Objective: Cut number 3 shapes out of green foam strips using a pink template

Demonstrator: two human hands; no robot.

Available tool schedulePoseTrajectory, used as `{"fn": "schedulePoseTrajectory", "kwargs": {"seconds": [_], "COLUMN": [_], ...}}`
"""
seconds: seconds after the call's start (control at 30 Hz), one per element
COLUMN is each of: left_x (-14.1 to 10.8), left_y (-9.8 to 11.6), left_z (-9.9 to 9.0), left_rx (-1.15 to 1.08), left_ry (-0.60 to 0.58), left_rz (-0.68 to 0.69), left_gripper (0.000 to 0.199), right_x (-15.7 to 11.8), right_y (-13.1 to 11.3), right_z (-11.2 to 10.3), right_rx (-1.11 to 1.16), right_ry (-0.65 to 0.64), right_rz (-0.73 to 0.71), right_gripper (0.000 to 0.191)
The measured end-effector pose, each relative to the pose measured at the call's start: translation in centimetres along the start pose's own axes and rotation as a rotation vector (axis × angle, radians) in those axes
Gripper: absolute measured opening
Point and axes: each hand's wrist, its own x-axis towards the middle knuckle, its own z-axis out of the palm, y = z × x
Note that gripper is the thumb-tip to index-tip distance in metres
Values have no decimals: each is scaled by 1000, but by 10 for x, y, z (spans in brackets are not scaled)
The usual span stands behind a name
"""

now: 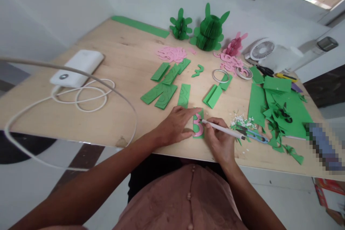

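Observation:
A pink paper shape with a scalloped edge like a 3 [198, 128] lies on a small green paper piece [198, 110] near the table's front edge. My left hand [176, 124] rests flat at its left, thumb and fingers spread, fingertips touching the pink shape and the green piece. In my right hand [219, 142] is a white pen [225, 128], its tip at the pink shape's right edge. Just behind lie green strips with drawn curves [184, 95] and a folded green piece [212, 96].
Blue-handled snips [253, 134] lie among paper scraps [242, 120] on the right, beside green sheets [291, 111]. Pink cutouts [172, 54], green honeycomb paper figures [210, 30] and a white fan [262, 49] stand farther back. A white power bank [78, 68] with a looping cable is left.

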Motion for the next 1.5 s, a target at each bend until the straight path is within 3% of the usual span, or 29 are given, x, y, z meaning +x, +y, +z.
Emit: {"fn": "schedulePoseTrajectory", "kwargs": {"seconds": [0.4,1.5], "left_x": [0,0], "left_y": [2,-1], "left_z": [-2,0], "left_rx": [25,-1], "left_ry": [-21,14], "left_rz": [-9,41], "left_gripper": [72,69], "right_x": [-21,-16], "right_y": [-4,-1], "right_z": [-2,8], "right_rx": [3,-32], "right_ry": [-41,-84], "right_rz": [25,-24], "right_gripper": [14,12]}}
